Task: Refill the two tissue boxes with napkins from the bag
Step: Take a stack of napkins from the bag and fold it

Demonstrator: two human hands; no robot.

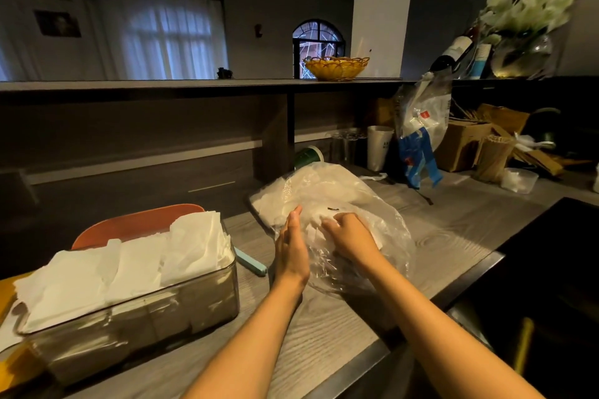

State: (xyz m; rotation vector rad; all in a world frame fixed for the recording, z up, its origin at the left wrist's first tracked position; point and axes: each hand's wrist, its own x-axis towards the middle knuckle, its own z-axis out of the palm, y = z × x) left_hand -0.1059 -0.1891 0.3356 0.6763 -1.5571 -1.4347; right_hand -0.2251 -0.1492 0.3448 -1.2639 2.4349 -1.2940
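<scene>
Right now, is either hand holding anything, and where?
Right hand grips napkins inside the clear plastic bag; left hand rests flat against the bag's left side.

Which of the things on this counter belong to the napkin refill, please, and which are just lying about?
Job: clear plastic bag of napkins, left hand, right hand, tissue box heaped with napkins.

Lying about: yellow basket, wine bottle, flower vase, white cup.

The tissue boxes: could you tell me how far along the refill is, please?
Done: the clear box on the left brims with napkins. In hand: both hands, left and right, work at the plastic bag of napkins. Left: a second box is not clearly visible.
</scene>
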